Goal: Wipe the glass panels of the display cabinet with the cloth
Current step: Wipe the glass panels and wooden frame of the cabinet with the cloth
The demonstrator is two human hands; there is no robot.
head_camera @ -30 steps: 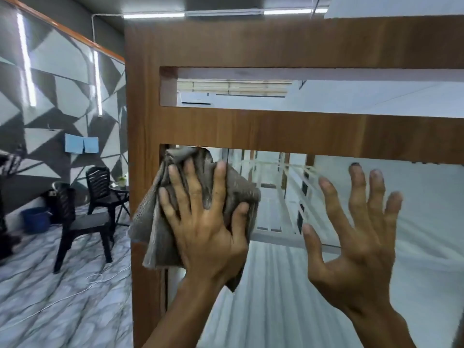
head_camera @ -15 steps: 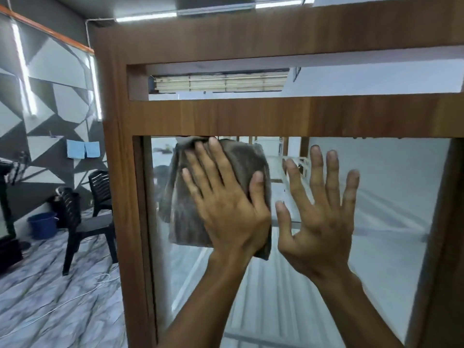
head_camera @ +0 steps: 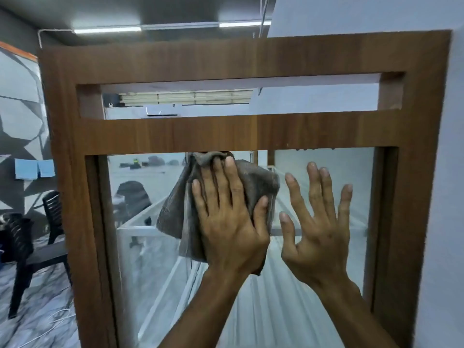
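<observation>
A brown wooden display cabinet (head_camera: pixel 70 172) fills the view, with a large glass panel (head_camera: pixel 140 259) set in its frame. My left hand (head_camera: pixel 231 222) presses a grey-brown cloth (head_camera: pixel 173 217) flat against the upper middle of the glass, fingers straight and spread. The cloth's top bunches up under the wooden crossbar (head_camera: pixel 226 134). Just to the right, my right hand (head_camera: pixel 319 227) lies flat on the glass with fingers spread and holds nothing.
Black plastic chairs (head_camera: pixel 37 244) stand on the marble-patterned floor (head_camera: pixel 42 310) left of the cabinet. A white cable (head_camera: pixel 54 322) lies on that floor. A grey wall (head_camera: pixel 449 197) borders the cabinet on the right. Blue cloths (head_camera: pixel 34 169) hang on the patterned left wall.
My left hand has slid the cloth to the right along the top of the glass, from the left frame to the middle. My right hand stays flat on the glass beside it.
</observation>
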